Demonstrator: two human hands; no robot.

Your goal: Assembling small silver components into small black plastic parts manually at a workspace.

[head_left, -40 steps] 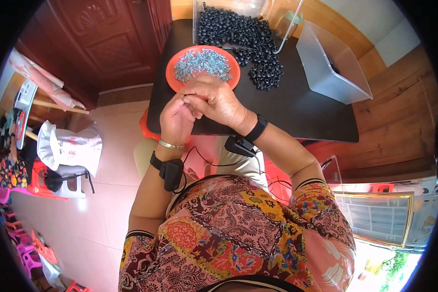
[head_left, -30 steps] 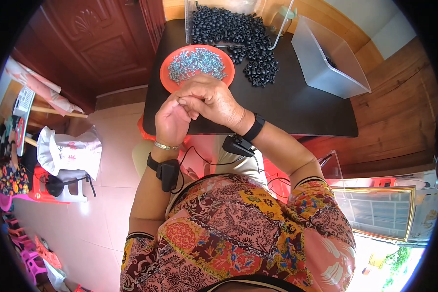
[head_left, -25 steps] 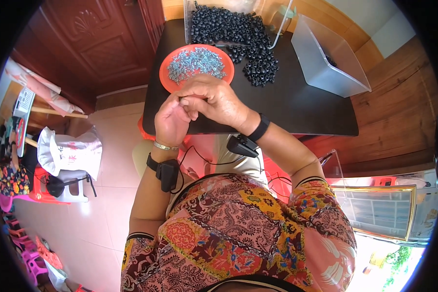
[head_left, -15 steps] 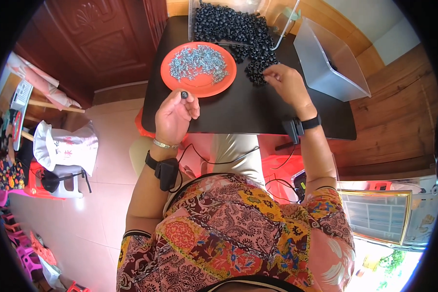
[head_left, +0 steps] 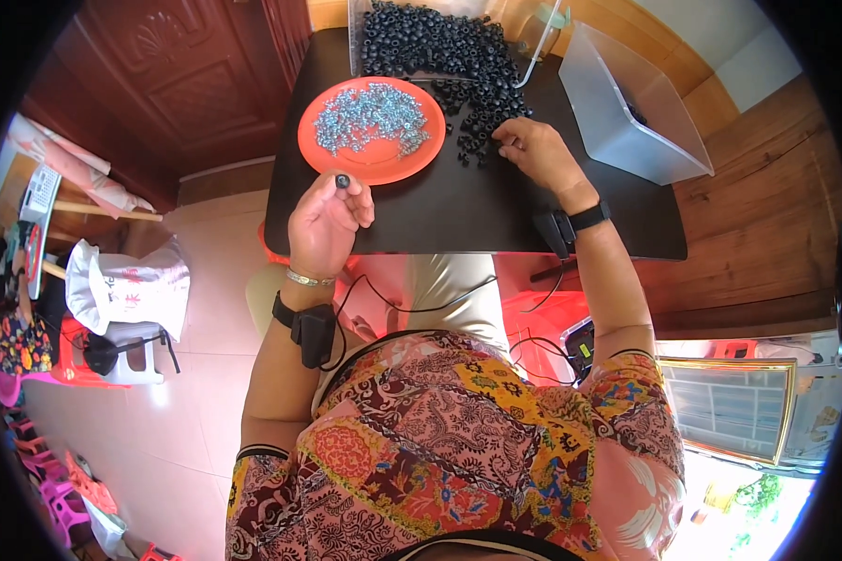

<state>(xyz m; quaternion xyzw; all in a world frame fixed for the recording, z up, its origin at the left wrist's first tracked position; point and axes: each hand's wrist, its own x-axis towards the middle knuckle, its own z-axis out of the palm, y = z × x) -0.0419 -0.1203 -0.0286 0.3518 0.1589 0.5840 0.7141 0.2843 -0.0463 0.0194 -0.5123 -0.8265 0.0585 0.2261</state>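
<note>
My left hand [head_left: 325, 217] is palm up before the plate, pinching one small round black piece [head_left: 342, 181] with a hole between thumb and forefinger. An orange-red plate [head_left: 370, 173] just beyond it bears many tiny shiny silver metal parts [head_left: 372, 118]. On the right, my right hand [head_left: 541, 154] is at the near edge of a spread of loose black pieces [head_left: 477, 110], its thumb and fingertips drawn together. Whether a piece is between those fingertips is too small to tell. More of the same black pieces fill a clear bin [head_left: 356, 42] at the back.
A translucent plastic box [head_left: 617, 122] stands at the right of the dark table [head_left: 421, 224], a few dark pieces inside. A white bent rod [head_left: 540, 47] rises by the bin. To the left, a white sack [head_left: 140, 285] rests over a stool.
My right hand has shifted slightly left along the near edge of the black pieces, and a few now lie more scattered there. My left hand still pinches its piece.
</note>
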